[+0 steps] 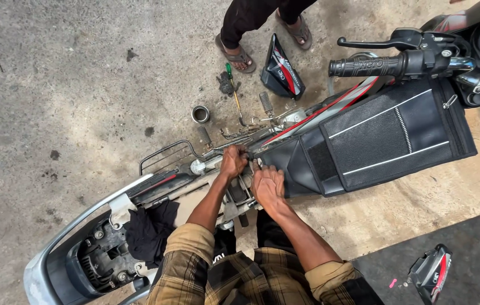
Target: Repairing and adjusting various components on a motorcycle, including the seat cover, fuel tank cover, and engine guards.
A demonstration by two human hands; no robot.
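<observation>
Just below frame centre, your left hand (233, 162) is closed around the bare metal frame rail (209, 165) of the seatless black motorcycle (364, 141); your right hand (268, 188) presses flat, fingers spread, beside the padded tank cover (386, 138). Rigid, probably greasy steel: grip the rail itself.

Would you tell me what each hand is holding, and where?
Left hand grips a frame part under the removed seat; right hand presses flat on the tank cover's rear edge.
</observation>
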